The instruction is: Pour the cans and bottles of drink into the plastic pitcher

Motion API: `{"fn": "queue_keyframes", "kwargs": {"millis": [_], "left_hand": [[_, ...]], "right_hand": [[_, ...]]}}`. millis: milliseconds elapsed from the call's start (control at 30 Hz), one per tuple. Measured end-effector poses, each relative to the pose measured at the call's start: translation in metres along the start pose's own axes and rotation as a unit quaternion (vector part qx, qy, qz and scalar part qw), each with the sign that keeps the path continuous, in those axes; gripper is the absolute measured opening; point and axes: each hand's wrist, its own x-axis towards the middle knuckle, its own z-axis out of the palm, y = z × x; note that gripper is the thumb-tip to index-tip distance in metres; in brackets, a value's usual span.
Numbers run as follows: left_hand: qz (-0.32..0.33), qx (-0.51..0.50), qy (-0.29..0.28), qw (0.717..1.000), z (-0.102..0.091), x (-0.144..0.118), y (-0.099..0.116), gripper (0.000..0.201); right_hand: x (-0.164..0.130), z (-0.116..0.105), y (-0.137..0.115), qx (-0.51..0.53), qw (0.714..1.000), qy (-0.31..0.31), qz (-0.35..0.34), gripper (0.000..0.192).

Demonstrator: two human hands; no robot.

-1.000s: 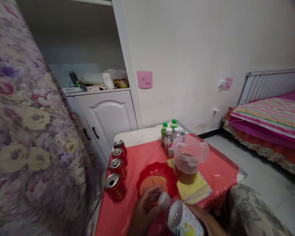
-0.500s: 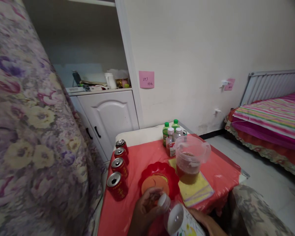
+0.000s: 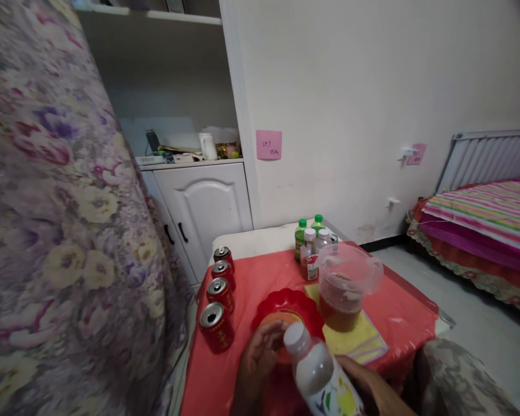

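Note:
A clear plastic bottle (image 3: 318, 372) with a white cap and a fruit-patterned label is tilted, its cap toward the upper left. My right hand (image 3: 364, 375) grips its body from the right side, the fingers partly hidden behind it. Just left of the cap is my left hand (image 3: 260, 355), holding nothing, its fingers loosely curved and apart from the cap. Beyond both hands sits a red scalloped dish (image 3: 281, 300) with an orange round lid (image 3: 279, 319) in it. A clear plastic jug (image 3: 340, 283) of brownish liquid stands on a folded yellow cloth (image 3: 368, 344).
Several red drink cans (image 3: 216, 326) line the table's left edge. Behind the jug stand clear bottles (image 3: 309, 254) and green-capped bottles (image 3: 300, 242). The red tablecloth (image 3: 251, 271) covers most of the table. A floral curtain (image 3: 91, 231) hangs at left; a bed (image 3: 481, 231) is at right.
The bottle has risen and its white cap now shows more fully. My left hand, formerly at the cap, has come apart from it. The whole view has shifted slightly.

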Motion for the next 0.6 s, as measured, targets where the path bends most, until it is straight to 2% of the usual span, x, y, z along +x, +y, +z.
{"fn": "queue_keyframes", "kwargs": {"millis": [133, 233, 367, 467, 600], "left_hand": [[0.022, 0.061, 0.056, 0.996, -0.006, 0.004, -0.004, 0.041], [0.036, 0.078, 0.092, 0.992, -0.006, 0.006, -0.007, 0.037], [0.057, 0.069, 0.149, 0.985, -0.010, 0.007, -0.007, 0.036], [0.055, 0.051, 0.160, 0.984, -0.014, 0.010, -0.006, 0.039], [0.044, 0.048, 0.154, 0.986, -0.015, 0.013, -0.008, 0.043]], "right_hand": [[0.034, 0.003, -0.013, 0.053, 0.994, -0.016, -0.093, 0.077], [0.074, 0.008, -0.025, 0.045, 0.988, 0.018, -0.146, 0.072], [0.137, 0.016, -0.040, 0.022, 0.981, 0.087, -0.174, 0.064], [0.185, 0.018, -0.040, -0.040, 0.967, 0.138, -0.209, 0.059], [0.250, 0.017, -0.027, -0.087, 0.958, 0.177, -0.206, 0.060]]}}
